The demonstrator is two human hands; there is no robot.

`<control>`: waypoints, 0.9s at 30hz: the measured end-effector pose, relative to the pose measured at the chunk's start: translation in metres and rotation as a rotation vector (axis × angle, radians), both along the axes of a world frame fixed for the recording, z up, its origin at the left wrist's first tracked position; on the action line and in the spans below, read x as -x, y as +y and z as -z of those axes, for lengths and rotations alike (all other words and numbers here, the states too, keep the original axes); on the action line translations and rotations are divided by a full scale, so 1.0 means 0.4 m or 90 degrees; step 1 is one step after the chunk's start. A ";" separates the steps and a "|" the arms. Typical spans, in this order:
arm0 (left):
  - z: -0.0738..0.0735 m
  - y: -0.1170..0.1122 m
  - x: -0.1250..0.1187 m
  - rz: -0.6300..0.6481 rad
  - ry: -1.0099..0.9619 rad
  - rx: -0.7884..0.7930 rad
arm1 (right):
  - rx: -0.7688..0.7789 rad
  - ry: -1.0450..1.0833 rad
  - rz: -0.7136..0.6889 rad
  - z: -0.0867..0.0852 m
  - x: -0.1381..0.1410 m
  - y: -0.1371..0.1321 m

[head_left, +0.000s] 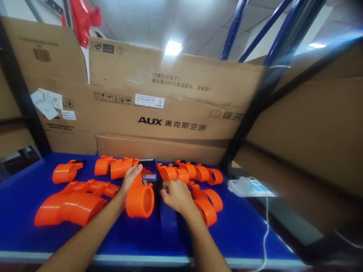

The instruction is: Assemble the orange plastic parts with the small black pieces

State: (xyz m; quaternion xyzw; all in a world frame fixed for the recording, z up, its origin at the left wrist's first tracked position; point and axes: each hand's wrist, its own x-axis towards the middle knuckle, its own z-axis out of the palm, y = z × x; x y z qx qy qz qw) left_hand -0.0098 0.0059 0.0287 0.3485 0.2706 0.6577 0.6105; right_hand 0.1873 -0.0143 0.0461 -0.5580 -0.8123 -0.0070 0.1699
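While a cardboard panel (176,109) stands upright beyond both hands, a blue desk (244,234) extends beneath them. To the left of the left hand (132,183) lies a group of joined or abutting orange fittings (69,204); a back row (116,168) sits beyond that hand. Beyond the right hand (177,194) is an orange cluster (191,172), and just right of it lies a pair of fittings (208,211). A white power strip (252,187) is well to its right. The left hand grips one fitting (134,198); its tubular end is open, inner wall visible. Just beyond is a dark box-like holder (153,166), contents unidentifiable. The right hand's fingers are curled; whether they pinch anything cannot be determined.
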 end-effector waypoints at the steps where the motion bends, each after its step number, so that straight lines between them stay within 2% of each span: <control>1: -0.002 0.001 -0.001 0.003 0.002 -0.006 | -0.003 0.001 0.000 -0.002 0.000 0.000; 4: -0.004 0.004 -0.005 0.017 0.002 -0.026 | -0.025 0.053 0.007 0.000 -0.001 0.004; 7: 0.000 0.007 -0.007 0.019 0.033 -0.025 | -0.065 0.177 0.002 0.007 -0.003 0.011; 10: 0.008 0.006 -0.009 -0.003 0.100 -0.053 | -0.104 0.330 -0.083 0.016 -0.002 0.016; 12: 0.013 0.002 -0.013 -0.001 0.148 -0.087 | -0.124 0.385 -0.154 0.023 0.004 0.016; 14: 0.016 -0.005 -0.020 0.015 0.180 -0.111 | -0.160 0.399 -0.175 0.030 0.014 0.014; 20: 0.012 -0.029 -0.047 0.038 0.241 -0.117 | -0.284 0.395 -0.139 0.052 0.029 0.016; 27: 0.016 -0.027 -0.045 0.038 0.270 -0.104 | -0.286 0.317 -0.221 0.061 0.026 0.026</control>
